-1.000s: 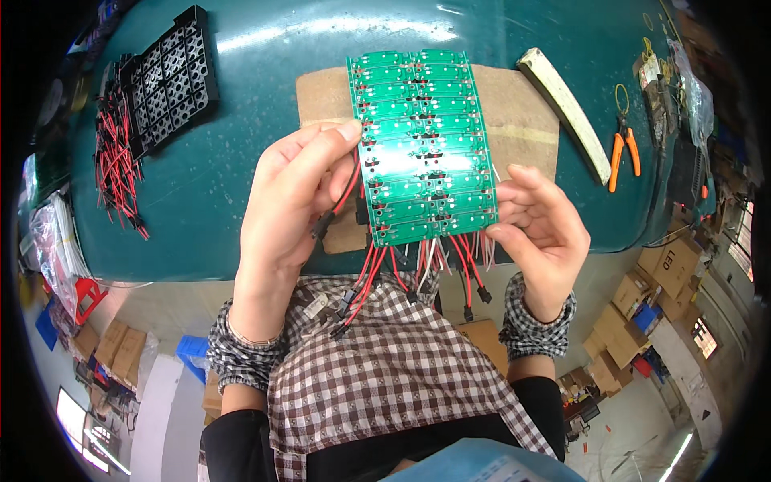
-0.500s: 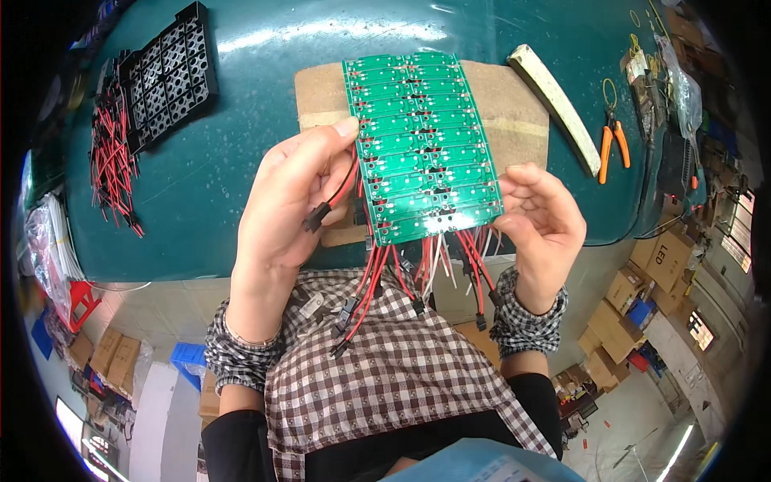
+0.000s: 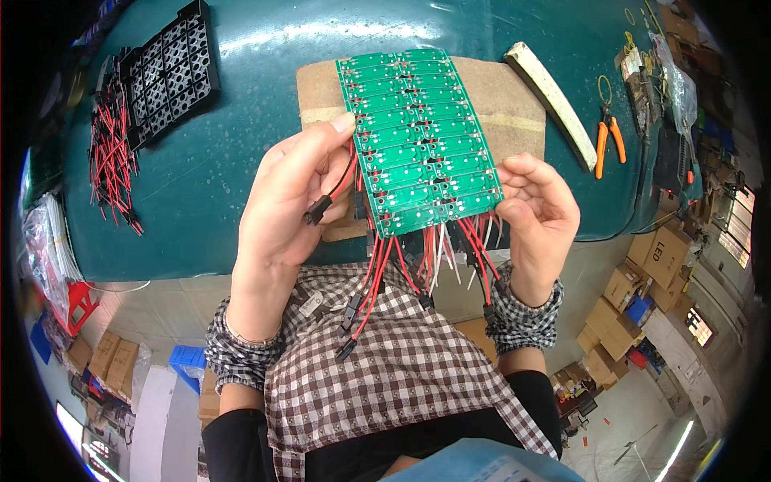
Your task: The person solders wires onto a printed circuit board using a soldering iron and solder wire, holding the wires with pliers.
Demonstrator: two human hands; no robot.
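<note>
Both hands hold up a green circuit board panel (image 3: 422,136), made of several small boards in two columns, tilted in front of me. My left hand (image 3: 293,189) pinches its left edge with the thumb on top; the other fingers curl beneath. My right hand (image 3: 538,209) grips the lower right edge between thumb and fingers. Red and black wires with black connectors (image 3: 347,349) hang below the panel, with some white wires (image 3: 444,249) among them. One black connector (image 3: 316,211) dangles by my left palm. Most of the panel's underside is hidden.
On the green table (image 3: 249,161), a cardboard sheet (image 3: 514,112) lies behind the panel. A black perforated tray (image 3: 173,76) and a bundle of red wires (image 3: 112,161) are at left. A pale curved bar (image 3: 554,100) and orange-handled pliers (image 3: 610,145) lie at right.
The panel has shifted slightly left and its tilt has changed a little. My right hand has moved slightly up and left with it; the wires below have swung. Both hands keep their hold.
</note>
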